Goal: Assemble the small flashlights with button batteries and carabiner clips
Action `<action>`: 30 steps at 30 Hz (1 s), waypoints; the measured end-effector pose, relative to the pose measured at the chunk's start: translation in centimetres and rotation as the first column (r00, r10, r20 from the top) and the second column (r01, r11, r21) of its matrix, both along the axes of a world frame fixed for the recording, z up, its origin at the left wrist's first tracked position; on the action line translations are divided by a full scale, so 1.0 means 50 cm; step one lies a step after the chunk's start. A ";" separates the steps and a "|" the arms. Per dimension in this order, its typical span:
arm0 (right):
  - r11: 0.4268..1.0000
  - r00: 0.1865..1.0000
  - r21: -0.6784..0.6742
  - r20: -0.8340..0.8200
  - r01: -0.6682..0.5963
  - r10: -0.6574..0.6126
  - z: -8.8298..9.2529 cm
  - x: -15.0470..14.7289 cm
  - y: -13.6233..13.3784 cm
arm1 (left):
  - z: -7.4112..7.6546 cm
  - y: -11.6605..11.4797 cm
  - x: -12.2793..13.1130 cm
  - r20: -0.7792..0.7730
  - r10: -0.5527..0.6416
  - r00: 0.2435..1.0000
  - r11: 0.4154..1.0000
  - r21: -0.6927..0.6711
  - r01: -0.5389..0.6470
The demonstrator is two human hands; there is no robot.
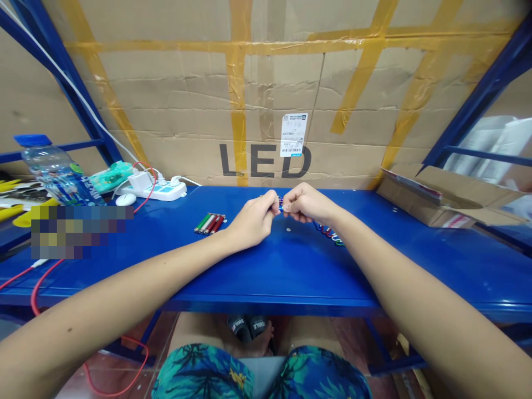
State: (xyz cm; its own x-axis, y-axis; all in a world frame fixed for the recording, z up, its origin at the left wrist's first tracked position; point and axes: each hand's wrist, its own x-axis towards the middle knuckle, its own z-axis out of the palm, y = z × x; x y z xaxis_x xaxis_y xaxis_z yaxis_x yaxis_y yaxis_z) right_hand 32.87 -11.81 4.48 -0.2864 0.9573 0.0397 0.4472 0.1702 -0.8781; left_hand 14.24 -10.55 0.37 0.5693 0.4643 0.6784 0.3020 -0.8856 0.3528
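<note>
My left hand [256, 217] is closed in a pinch above the middle of the blue table [257, 271]. Facing it, my right hand [306, 203] also pinches, fingertips almost meeting the left ones. Between them shows a small shiny blue piece [281, 203], mostly covered by the fingers, so its kind is unclear. Left of my left hand lies a row of slim metal tubes [210, 223], green, silver and red. Partly behind my right wrist are several coloured carabiner-like clips [332, 236] in blue, red, silver and green.
At the left stand a bottle with a blue cap [62, 172] and a white power strip [166, 189] with plugs. A red cable [44, 282] runs over the table edge. An open cardboard box [440, 194] sits at the right. Taped cardboard [187, 111] forms the back.
</note>
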 end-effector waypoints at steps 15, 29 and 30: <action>0.956 0.950 -0.282 -0.311 -0.078 -0.014 -0.022 -0.005 0.013 | 0.002 0.004 -0.003 -0.188 0.123 0.974 0.937 0.346 -0.051; 0.925 0.944 -0.331 -0.320 -0.189 0.079 -0.014 0.019 0.022 | 0.004 0.014 -0.006 -0.201 0.134 0.970 0.913 0.406 -0.042; 0.930 0.949 -0.313 -0.301 -0.191 0.094 -0.011 0.021 0.021 | 0.004 0.015 -0.007 -0.184 0.123 0.975 0.922 0.384 -0.044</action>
State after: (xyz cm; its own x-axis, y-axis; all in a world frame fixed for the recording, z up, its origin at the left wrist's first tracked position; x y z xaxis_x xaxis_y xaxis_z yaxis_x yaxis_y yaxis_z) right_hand 33.93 -10.76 3.92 -0.4452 0.8775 -0.1781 0.1721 -0.1114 -0.9788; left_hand 13.91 -9.82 0.55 0.6818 0.2501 0.6874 0.4102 -0.9088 -0.0762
